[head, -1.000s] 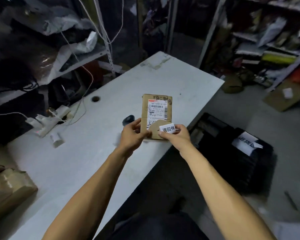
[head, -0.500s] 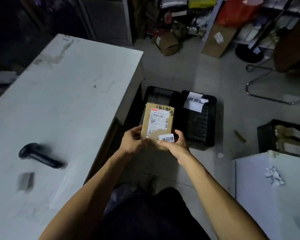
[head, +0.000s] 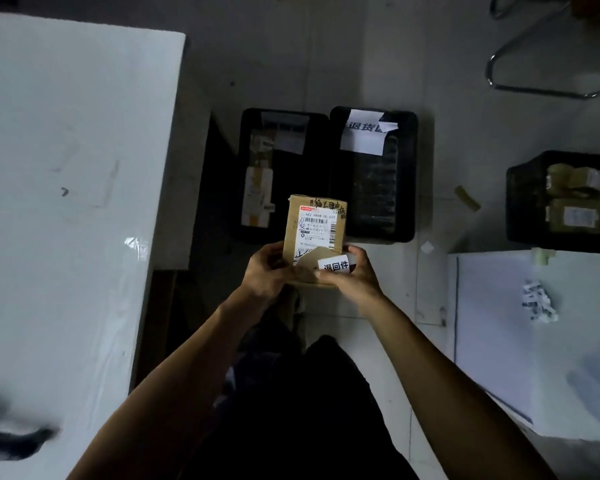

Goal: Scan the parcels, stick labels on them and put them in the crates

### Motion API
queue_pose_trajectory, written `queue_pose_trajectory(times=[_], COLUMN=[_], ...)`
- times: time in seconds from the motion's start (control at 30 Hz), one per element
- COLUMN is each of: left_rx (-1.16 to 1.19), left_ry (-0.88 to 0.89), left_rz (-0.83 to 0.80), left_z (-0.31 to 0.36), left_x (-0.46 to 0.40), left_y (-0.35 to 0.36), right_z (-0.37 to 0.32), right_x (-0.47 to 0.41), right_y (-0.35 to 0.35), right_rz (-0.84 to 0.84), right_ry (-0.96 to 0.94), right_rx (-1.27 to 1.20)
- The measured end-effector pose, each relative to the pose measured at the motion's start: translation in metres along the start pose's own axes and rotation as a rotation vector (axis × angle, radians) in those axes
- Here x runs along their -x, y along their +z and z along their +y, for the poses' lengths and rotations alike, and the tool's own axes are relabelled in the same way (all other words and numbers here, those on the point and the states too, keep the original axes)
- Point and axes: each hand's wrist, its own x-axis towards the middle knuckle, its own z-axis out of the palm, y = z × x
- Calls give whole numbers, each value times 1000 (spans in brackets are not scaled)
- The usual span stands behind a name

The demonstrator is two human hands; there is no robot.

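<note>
While both hands grip the parcel — above crates, beside table edge.

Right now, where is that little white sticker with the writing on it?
Mid-view, on the parcel's lower right corner, under the right hand's thumb, above the floor near two black crates.

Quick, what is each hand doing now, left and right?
Left hand: closed, its grip on the lower left edge of the cardboard parcel.
Right hand: closed, holding the parcel's lower right corner, thumb by the small white label.
</note>
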Motion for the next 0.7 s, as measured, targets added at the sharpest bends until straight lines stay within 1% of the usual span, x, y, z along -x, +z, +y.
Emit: queue_pose_trajectory(times=[0.1, 0.2, 0.3, 0.4, 0.53, 0.63, 0.7], left_rx=[-6, 0, 22, 36, 58, 43, -9], left_ry=[-85, -146, -204, -255, -275, -258, -199], left_rz=[11, 25, 57, 97, 174, 200, 200], left_z=[4, -3, -27, -66, -118, -137, -142], left_x=[-71, -143, -214, -291, -391, -462, -509], left_y=[0, 4, 10, 18, 14, 5, -2], right_z=[-18, -23, -12, 16, 54, 46, 38], right_x=[-64, -132, -204, -287, -395, -461, -509], right_y=[-1, 6, 18, 38, 69, 86, 97], right_rz=[-4, -20, -35, -44, -53, -77, -86], right_ry=[13, 30, 45, 50, 20, -23, -60], right_rx=[19, 20, 23, -2, -27, -52, -108])
